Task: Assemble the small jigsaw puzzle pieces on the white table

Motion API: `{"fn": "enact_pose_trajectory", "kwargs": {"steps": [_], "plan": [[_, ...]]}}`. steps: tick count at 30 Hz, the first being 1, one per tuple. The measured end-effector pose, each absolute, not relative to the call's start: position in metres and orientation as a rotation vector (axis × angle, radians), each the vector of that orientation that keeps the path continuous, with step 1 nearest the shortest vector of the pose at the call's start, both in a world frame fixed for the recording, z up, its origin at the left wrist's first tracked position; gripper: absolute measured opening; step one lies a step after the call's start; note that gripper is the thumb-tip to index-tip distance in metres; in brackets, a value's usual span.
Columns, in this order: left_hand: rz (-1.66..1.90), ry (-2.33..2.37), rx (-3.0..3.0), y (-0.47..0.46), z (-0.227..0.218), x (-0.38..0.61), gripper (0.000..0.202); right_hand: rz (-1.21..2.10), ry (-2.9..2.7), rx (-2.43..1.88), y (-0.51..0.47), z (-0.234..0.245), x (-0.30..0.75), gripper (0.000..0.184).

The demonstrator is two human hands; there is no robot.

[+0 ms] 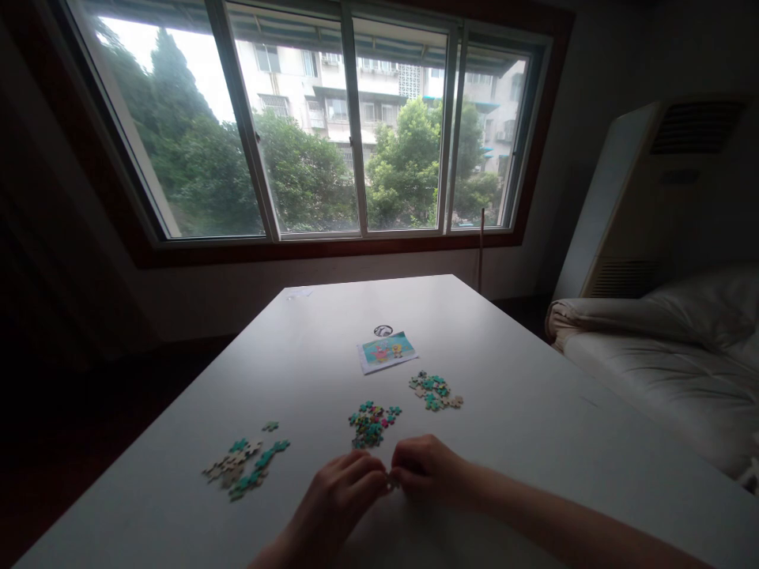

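Observation:
My left hand (344, 494) and my right hand (430, 472) meet low in the middle of the head view, fingers bent and pinched. Between the fingertips a small bit of puzzle pieces (392, 480) shows; the fingers cover most of it. Just beyond my hands lies a heap of colourful puzzle pieces (368, 424). Farther right is a second pile of green and tan pieces (436, 390). To the left, more puzzle pieces (246, 466) are spread, some teal side up and some with the plain back up.
A picture card (388, 352) lies on the white table (320, 356), with a round black-and-white item (383, 330) behind it. Paper (298, 292) lies at the far left corner. A sofa (652, 356) stands on the right, below a tall air conditioner (628, 190). Windows (311, 158) are ahead.

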State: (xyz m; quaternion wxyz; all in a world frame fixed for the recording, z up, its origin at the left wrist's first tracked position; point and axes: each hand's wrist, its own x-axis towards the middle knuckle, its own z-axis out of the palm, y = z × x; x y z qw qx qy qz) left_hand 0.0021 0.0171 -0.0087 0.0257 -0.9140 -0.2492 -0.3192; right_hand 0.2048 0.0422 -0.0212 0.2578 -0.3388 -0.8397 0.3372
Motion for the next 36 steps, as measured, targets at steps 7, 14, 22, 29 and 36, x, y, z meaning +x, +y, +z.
{"fn": "enact_pose_trajectory", "kwargs": {"steps": [7, 14, 22, 29, 36], "plan": [[-1.038, -0.822, -2.785, 0.0175, -0.0078, 0.0015, 0.017, 0.962, -2.211, -0.938, 0.0429, -0.0214, 0.2035, 0.015], [-1.093, -0.863, -2.716, 0.0196, -0.0115, 0.0003, 0.016, 0.943, -2.242, -0.897, 0.0443, -0.0283, 0.204, 0.019], [-1.12, -0.856, -2.723, 0.0191, -0.0128, 0.0008, 0.012, 0.916, -2.208, -0.857, 0.0432, -0.0259, 0.2043, 0.02], [-1.139, -0.862, -2.7, 0.0167, -0.0122, 0.0007, 0.01, 0.987, -2.174, -0.875, 0.0425, -0.0244, 0.2036, 0.021], [-1.108, -0.861, -2.71, 0.0188, -0.0113, 0.0021, 0.011, 1.142, -2.113, -0.897, 0.0426, -0.0211, 0.2039, 0.023]]}}
